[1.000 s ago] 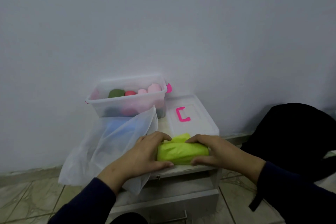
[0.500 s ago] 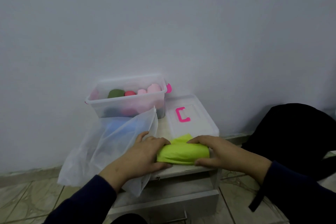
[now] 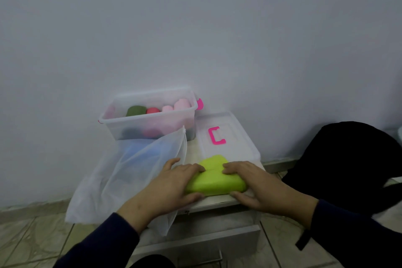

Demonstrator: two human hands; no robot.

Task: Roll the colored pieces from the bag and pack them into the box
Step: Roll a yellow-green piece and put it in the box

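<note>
Curled over the green piece point(image 3: 215, 183) between them, thumbs at its near edge, the left hand point(image 3: 174, 185) and right hand point(image 3: 256, 187) should press evenly, rolling it tight and straight before lifting it to the box point(image 3: 148, 118) out beyond them.

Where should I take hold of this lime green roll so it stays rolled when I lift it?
Probably from above, across the middle of the lime-green roll, which lies crosswise at the cabinet's front edge. Lay your fingers over the far side, pinning the loose flap that pokes out toward the lid, thumb on the near side.
</note>
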